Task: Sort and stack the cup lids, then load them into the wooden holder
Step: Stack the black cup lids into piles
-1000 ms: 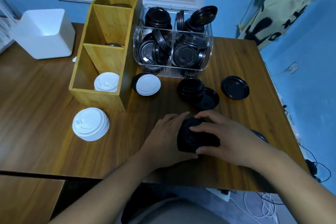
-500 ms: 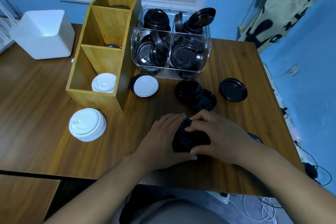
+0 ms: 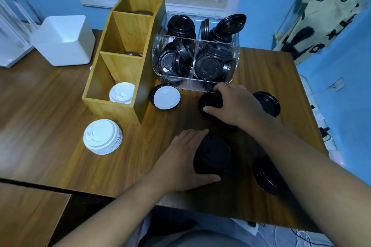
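My left hand (image 3: 181,161) holds the side of a stack of black lids (image 3: 213,154) near the table's front, thumb curled under its near edge. My right hand (image 3: 235,104) reaches farther back and grips a second stack of black lids (image 3: 209,101) by its rim. The wooden holder (image 3: 120,66) stands at the back left with white lids (image 3: 121,93) in its nearest compartment. A stack of white lids (image 3: 102,136) sits on the table in front of it. A white lid on a black one (image 3: 166,97) lies beside the holder.
A clear bin (image 3: 195,56) full of black lids stands behind my right hand. Single black lids lie at the right (image 3: 269,102) and under my right forearm (image 3: 267,176). A white box (image 3: 64,40) is at the back left. The table's front edge (image 3: 120,196) is close.
My right hand left the near black stack and moved back to the stack in front of the clear bin. My left hand stays on the near stack.
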Demonstrator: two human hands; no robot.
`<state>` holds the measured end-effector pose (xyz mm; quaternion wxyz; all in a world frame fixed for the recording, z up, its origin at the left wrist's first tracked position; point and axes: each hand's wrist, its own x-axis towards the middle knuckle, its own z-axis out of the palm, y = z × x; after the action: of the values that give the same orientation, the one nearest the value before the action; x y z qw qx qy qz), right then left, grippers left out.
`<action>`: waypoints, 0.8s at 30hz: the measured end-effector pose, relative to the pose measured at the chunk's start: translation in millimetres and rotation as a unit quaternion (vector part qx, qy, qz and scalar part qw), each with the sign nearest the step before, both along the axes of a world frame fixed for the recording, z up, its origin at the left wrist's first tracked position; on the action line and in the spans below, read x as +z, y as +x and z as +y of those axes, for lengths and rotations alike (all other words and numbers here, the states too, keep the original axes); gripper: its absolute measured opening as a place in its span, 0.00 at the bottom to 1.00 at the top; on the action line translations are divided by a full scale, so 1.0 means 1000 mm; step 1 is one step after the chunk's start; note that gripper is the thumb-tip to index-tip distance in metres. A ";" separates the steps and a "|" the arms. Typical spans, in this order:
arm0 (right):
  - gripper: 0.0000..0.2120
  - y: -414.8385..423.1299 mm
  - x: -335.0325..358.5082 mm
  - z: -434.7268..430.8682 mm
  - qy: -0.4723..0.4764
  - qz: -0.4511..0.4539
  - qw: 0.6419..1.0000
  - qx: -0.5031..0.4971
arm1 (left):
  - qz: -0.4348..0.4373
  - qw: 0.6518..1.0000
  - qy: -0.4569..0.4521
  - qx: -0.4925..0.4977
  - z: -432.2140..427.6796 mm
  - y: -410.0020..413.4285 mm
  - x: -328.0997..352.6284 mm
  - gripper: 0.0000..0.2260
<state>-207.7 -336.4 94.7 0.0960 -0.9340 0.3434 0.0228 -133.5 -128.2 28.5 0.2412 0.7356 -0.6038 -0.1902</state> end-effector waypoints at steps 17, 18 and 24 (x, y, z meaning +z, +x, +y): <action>0.37 -0.087 0.033 0.093 0.035 -0.008 0.998 -0.048 | 0.028 0.999 -0.030 0.017 -0.002 0.000 -0.001 0.40; 0.37 -0.088 0.030 0.100 0.021 0.015 0.999 -0.044 | 0.031 0.999 -0.033 0.020 -0.003 0.000 0.000 0.41; 0.43 -0.081 0.014 0.111 -0.049 0.077 0.995 -0.039 | 0.046 0.998 -0.044 0.024 0.000 -0.001 -0.002 0.40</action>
<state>-288.4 -225.7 109.0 0.0239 -0.9191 0.3863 0.0742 -134.0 -128.6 26.0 0.3050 0.7292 -0.5819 -0.1914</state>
